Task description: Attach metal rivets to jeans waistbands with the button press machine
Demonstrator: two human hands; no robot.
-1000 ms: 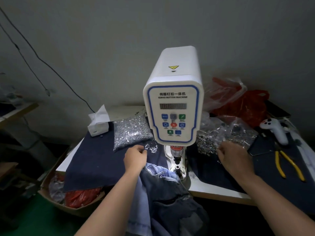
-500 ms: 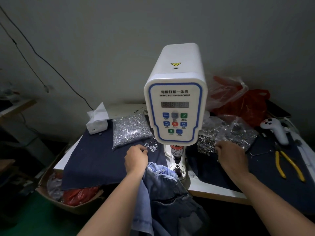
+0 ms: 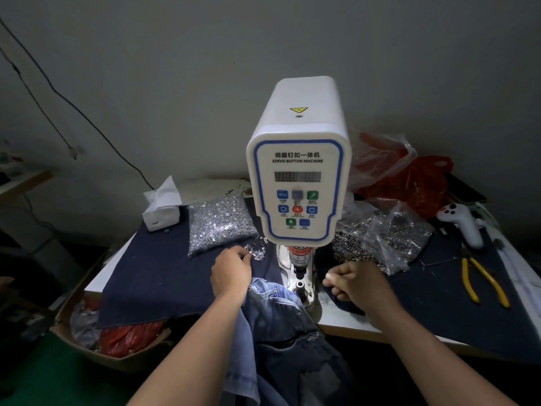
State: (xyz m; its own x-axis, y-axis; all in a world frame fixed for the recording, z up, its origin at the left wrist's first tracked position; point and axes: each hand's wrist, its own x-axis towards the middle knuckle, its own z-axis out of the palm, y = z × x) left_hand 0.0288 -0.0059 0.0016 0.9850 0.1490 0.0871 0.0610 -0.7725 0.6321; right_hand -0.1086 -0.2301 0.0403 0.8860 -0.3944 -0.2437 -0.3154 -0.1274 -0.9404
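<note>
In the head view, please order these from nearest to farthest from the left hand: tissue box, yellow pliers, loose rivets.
From the left hand:
1. Loose rivets, at its fingertips.
2. Tissue box, back left.
3. Yellow pliers, far right.

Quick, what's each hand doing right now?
Left hand: fingers curled at the loose rivets; grip cannot be told.
Right hand: curled; contents cannot be told.

Tissue box (image 3: 161, 212), yellow-handled pliers (image 3: 483, 278), white game controller (image 3: 462, 225), red plastic bags (image 3: 415, 183), cardboard box (image 3: 87, 341)

Dim room, a bare grey wall (image 3: 205, 83) with a black cable (image 3: 87, 118) trailing down. White table (image 3: 345, 323); green floor (image 3: 32, 373).
</note>
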